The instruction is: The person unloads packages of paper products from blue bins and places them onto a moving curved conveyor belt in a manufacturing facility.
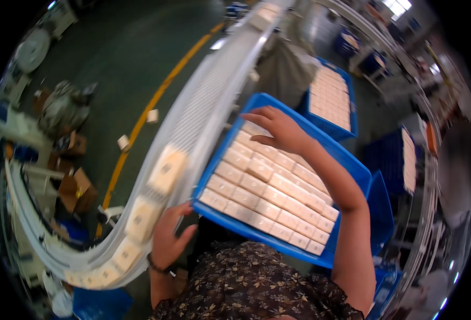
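Rows of cream-coloured rectangular packs fill most of a blue plastic crate in front of me. Over the crate's far left part, my right hand hovers with its fingers spread and nothing in it. My left hand is beside the conveyor, near the crate's near left corner; thumb and fingers are apart and I see nothing held. Close to that hand, cream blocks of packs sit in a line on the curved white conveyor. Some of these blocks are blurred.
Another filled blue crate stands beyond mine, and a dark blue one is at the right. Two loose packs lie on the floor by a yellow line. Open cardboard boxes are at the left.
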Available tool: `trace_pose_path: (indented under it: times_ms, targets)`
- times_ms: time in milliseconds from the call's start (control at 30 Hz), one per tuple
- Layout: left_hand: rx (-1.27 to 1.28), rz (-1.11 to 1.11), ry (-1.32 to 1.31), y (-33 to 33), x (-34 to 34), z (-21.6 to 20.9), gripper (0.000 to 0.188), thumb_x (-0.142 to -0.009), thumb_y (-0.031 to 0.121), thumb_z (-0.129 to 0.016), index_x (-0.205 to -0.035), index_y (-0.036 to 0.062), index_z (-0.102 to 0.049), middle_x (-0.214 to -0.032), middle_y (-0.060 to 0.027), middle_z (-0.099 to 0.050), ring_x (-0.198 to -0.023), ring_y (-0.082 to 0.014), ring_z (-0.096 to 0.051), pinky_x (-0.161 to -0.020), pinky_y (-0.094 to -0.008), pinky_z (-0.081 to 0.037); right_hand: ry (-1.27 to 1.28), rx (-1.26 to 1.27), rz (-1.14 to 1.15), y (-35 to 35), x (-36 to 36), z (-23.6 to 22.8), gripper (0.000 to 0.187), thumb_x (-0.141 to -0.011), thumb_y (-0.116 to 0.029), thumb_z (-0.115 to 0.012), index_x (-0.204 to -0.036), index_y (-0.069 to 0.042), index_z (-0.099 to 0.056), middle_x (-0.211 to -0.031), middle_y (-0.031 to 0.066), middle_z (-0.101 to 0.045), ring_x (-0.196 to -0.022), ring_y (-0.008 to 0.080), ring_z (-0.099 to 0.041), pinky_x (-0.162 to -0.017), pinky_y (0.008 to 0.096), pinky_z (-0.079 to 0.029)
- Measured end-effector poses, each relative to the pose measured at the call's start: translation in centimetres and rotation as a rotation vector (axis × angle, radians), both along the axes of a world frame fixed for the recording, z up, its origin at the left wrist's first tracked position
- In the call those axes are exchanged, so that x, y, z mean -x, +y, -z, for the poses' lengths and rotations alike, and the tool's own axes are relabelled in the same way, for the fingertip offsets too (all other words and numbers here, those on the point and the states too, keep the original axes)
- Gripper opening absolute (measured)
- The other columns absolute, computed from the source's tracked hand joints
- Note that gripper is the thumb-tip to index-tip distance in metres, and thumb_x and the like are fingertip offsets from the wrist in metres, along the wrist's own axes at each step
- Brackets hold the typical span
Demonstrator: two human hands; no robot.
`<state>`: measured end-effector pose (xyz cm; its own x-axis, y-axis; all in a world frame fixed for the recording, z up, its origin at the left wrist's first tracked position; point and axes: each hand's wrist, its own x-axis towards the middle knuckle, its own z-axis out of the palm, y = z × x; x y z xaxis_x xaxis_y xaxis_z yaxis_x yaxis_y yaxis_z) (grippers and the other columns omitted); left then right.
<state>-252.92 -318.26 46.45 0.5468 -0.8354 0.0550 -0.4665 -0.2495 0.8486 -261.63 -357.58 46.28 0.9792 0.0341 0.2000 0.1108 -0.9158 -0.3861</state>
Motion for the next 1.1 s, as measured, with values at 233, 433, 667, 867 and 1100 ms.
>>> trace_pose_path:
  times_ms: [233, 433, 667, 867, 1100]
  targets:
    - [-0.336, 0.583, -0.272, -21.5, 2.2, 22.4, 0.073, -0.083, 0.007, -0.068, -0.149, -0.0016, -0.038, -0.153, -0.0242, -0.04, -0.143, -0.0394, -0.036, -0.12, -0.0452, -0.031, 1.003, 0.025, 0.908, -9.5, 38.0, 22.2, 0.075, -0.078, -0.027, -0.081, -0.145, -0.014, -0.049, -0.135, 0.0202, -0.055, -0.124, 0.04, -0.052, -0.104, 0.0507, -0.046]
    - [-0.936, 0.896, -0.71, -31.6, 0.7, 27.6, 0.098, -0.08, 0.006, -0.075, -0.161, 0.0144, -0.02, -0.158, -0.0177, -0.035, -0.144, -0.0363, -0.034, -0.122, -0.0428, -0.029, 0.931, -0.196, 0.88, -4.6, 51.5, 31.5, 0.103, -0.073, -0.025, -0.082, -0.159, -0.019, -0.026, -0.14, 0.0187, -0.051, -0.134, 0.0416, -0.045, -0.112, 0.0589, -0.033]
    - [-0.8, 0.991, -0.636, -33.1, -2.4, 33.0, 0.094, -0.072, 0.024, -0.088, -0.152, 0.0179, -0.038, -0.127, -0.0122, -0.06, -0.117, -0.0339, -0.054, -0.102, -0.0437, -0.046, 0.672, -0.143, 0.872, -4.7, 49.0, 33.6, 0.099, -0.069, -0.04, -0.085, -0.153, -0.017, -0.039, -0.127, 0.0123, -0.06, -0.115, 0.034, -0.055, -0.095, 0.0487, -0.039]
    - [-0.518, 0.899, -0.771, -32.2, -0.9, 35.5, 0.086, -0.067, 0.046, -0.09, -0.141, 0.0208, -0.052, -0.124, -0.0073, -0.06, -0.116, -0.0269, -0.054, -0.1, -0.0473, -0.036, 0.52, -0.017, 0.874, -4.2, 47.7, 35.9, 0.086, -0.064, -0.047, -0.086, -0.137, -0.016, -0.054, -0.117, 0.0077, -0.063, -0.107, 0.0292, -0.057, -0.093, 0.0466, -0.04]
    - [-0.431, 0.859, -0.836, -31.1, -0.3, 33.7, 0.078, -0.062, 0.038, -0.091, -0.131, 0.0226, -0.058, -0.117, -0.0028, -0.062, -0.113, -0.0242, -0.055, -0.098, -0.0465, -0.037, 0.359, -0.047, 0.861, -4.8, 48.8, 34.6, 0.072, -0.058, -0.037, -0.089, -0.121, -0.012, -0.063, -0.11, 0.0086, -0.065, -0.104, 0.0312, -0.059, -0.093, 0.0449, -0.041]
